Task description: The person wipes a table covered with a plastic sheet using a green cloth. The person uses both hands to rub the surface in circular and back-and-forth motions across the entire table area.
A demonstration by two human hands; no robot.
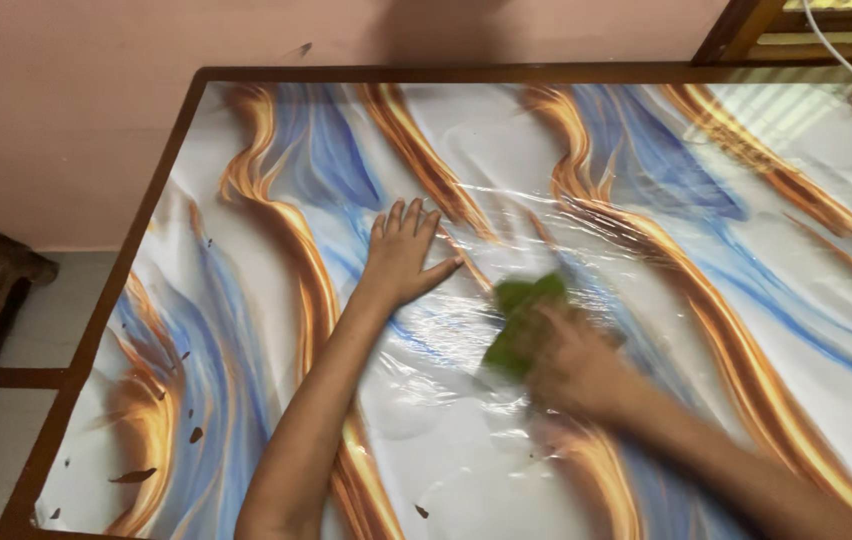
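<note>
Right hand (571,365) blurred at frame centre, fingers clenched on green cloth (518,325): soft, light, bunches easily; grip wadded middle. Left hand (401,255) flat, fingers released, bracing on glossy tabletop (766,200), likely slippery.

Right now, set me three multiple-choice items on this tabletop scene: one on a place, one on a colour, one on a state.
1. Where does the left hand rest?
A. flat on the table cover
B. on the wall
C. on the floor

2. What colour is the cloth under the right hand?
A. red
B. green
C. black

3. How is the left hand held?
A. in a fist
B. pinching the cloth
C. open, fingers spread

Answers:
1. A, since the palm lies down on the glossy cover with blue and orange swirls, left of the cloth.
2. B, since green fabric shows beyond the blurred right hand's fingers.
3. C, since all the fingers lie fanned out flat, holding nothing.
</note>
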